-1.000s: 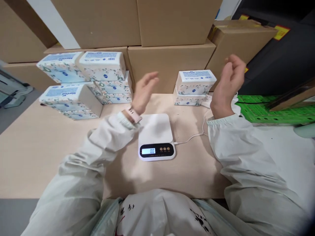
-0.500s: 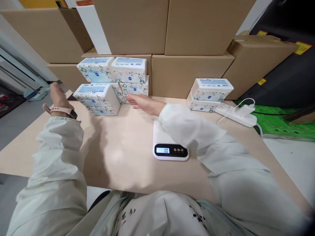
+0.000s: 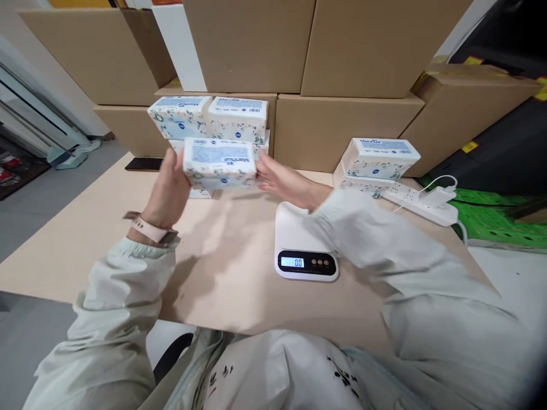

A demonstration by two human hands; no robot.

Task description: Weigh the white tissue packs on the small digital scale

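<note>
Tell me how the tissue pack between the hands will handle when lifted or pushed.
The tissue pack is probably light for its size: the left hand and right hand carry it by its ends alone. Its smooth-looking wrap may be slippery. Its flat faces should resist rolling, as the stacked packs behind suggest.

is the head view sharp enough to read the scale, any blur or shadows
Head view: the scale display reads a crisp 0.0; the tissue pack between the left hand and right hand is slightly soft; soft arm shadows fall on the table; cardboard boxes bow from lens distortion.
</note>
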